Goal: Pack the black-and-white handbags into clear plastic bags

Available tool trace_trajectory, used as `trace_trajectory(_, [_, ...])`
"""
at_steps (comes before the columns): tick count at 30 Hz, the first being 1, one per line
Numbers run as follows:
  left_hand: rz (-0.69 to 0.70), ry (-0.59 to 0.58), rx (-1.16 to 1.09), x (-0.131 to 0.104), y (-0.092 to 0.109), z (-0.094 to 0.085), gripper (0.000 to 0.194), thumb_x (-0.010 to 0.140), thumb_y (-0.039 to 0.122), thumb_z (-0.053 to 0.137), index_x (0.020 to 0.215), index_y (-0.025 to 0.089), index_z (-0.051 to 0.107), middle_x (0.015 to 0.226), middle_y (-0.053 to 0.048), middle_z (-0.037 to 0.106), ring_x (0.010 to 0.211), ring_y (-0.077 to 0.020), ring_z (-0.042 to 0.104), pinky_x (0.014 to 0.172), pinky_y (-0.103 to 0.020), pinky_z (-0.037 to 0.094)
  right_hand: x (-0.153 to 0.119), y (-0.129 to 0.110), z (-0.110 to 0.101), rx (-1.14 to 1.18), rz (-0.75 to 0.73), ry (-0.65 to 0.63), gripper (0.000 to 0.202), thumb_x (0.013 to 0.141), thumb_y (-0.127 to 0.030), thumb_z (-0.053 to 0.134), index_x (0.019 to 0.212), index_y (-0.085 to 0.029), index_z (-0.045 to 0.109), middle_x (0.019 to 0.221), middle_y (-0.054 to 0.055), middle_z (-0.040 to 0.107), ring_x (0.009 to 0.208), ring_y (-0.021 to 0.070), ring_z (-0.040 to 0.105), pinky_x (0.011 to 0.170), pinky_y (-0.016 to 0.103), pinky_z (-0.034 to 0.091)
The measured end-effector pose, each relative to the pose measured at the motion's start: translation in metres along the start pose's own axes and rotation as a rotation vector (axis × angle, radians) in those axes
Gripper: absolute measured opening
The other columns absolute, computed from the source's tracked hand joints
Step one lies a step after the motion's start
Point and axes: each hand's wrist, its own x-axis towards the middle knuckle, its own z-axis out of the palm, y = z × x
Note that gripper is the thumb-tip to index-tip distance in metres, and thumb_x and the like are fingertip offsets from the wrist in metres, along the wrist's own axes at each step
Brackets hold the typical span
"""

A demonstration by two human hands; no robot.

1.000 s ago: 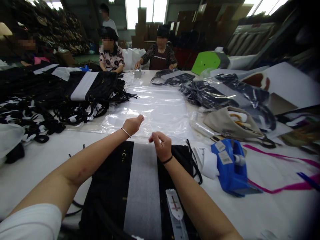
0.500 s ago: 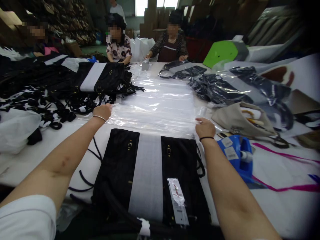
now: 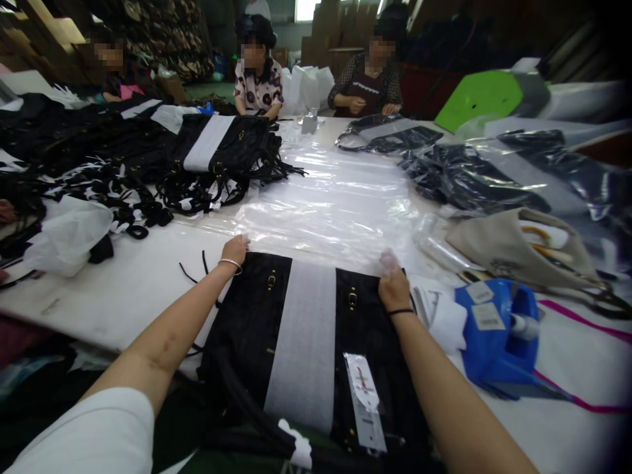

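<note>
A black handbag [image 3: 372, 329] lies flat in front of me, with a pale wrap band [image 3: 306, 329] down its middle and a hang tag [image 3: 363, 388] in clear film. Beyond its top edge a clear plastic bag [image 3: 330, 204] is spread on the table. My left hand [image 3: 236, 250] is closed at the handbag's upper left corner, by the plastic's near edge. At the upper right corner is my right hand [image 3: 394, 283], also closed, its fingertips pale and blurred under film. How far each hand also grips the handbag is hard to see.
Black handbags [image 3: 212, 145] with straps are piled at left. Film-wrapped bags [image 3: 474, 171] lie at right, near a beige pouch [image 3: 498, 243] with scissors and a blue tape dispenser [image 3: 494, 336]. Co-workers [image 3: 259, 79] sit across the table [image 3: 148, 263].
Both hands have come nearer, from out over the plastic to the handbag's upper corners. The plastic's near edge has come with them. The camera view has shifted left.
</note>
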Motion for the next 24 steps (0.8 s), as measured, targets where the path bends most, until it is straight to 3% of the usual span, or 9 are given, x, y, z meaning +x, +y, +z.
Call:
trace_trajectory(3, [0.054,-0.065,0.114,-0.009,-0.019,0.002,0.028,0.091,0.038,0.048,0.069,0.021,0.055,0.082,-0.012,0.070,0.097,-0.0256,0.067,0.090,-0.035,0.051,-0.022,0.004,0.012,-0.066,0.118,-0.024,0.049,0.093,-0.036,0.037,0.131,-0.017,0.062,0.130,0.014,0.066,0.123,0.0271,0.060,0.112,0.049,0.042])
trace_trajectory(5, [0.097,-0.130,0.174,-0.007,-0.023,-0.003,0.027,0.088,0.037,0.052,0.067,0.021,0.056,0.082,-0.011,0.070,0.097,-0.0253,0.067,0.089,-0.032,0.050,-0.024,0.006,0.012,-0.078,0.109,-0.040,0.049,0.095,-0.038,0.034,0.127,-0.016,0.064,0.132,0.014,0.066,0.125,0.0267,0.059,0.112,0.047,0.042])
trace_trajectory(10, [0.170,-0.321,0.262,0.010,-0.013,-0.023,0.028,0.087,0.037,0.051,0.068,0.023,0.066,0.078,-0.006,0.074,0.086,-0.0210,0.069,0.076,-0.024,0.051,-0.019,0.008,0.009,-0.072,0.071,-0.040,0.050,0.097,-0.042,0.031,0.118,-0.016,0.068,0.125,0.015,0.069,0.119,0.0268,0.062,0.108,0.047,0.045])
trace_trajectory(13, [0.212,-0.395,0.312,0.021,-0.002,-0.029,0.027,0.086,0.035,0.051,0.071,0.022,0.070,0.080,-0.006,0.075,0.084,-0.0211,0.069,0.077,-0.024,0.050,-0.020,0.008,0.010,-0.087,0.059,-0.034,0.048,0.097,-0.042,0.032,0.117,-0.017,0.068,0.123,0.014,0.069,0.118,0.0262,0.062,0.107,0.046,0.045])
trace_trajectory(16, [0.244,-0.412,0.385,0.027,0.008,-0.022,0.022,0.084,0.031,0.055,0.073,0.020,0.070,0.078,-0.009,0.074,0.085,-0.0239,0.069,0.080,-0.027,0.050,-0.021,0.008,0.010,-0.102,0.043,-0.040,0.048,0.097,-0.041,0.032,0.117,-0.017,0.068,0.122,0.014,0.070,0.116,0.0259,0.062,0.106,0.045,0.046])
trace_trajectory(20, [0.267,-0.398,0.478,0.015,0.012,-0.002,0.019,0.084,0.025,0.054,0.078,0.017,0.069,0.080,-0.012,0.073,0.088,-0.0256,0.069,0.085,-0.030,0.049,-0.022,0.007,0.008,-0.101,0.053,-0.038,0.049,0.097,-0.042,0.031,0.118,-0.016,0.068,0.121,0.015,0.070,0.114,0.0271,0.063,0.104,0.046,0.047])
trace_trajectory(24, [0.281,-0.362,0.533,0.000,0.004,0.008,0.031,0.092,0.028,0.041,0.085,0.015,0.069,0.092,-0.015,0.074,0.094,-0.0258,0.069,0.089,-0.034,0.049,-0.023,0.007,0.007,-0.089,0.073,-0.045,0.050,0.098,-0.044,0.031,0.118,-0.016,0.068,0.121,0.015,0.070,0.114,0.0273,0.064,0.103,0.046,0.047])
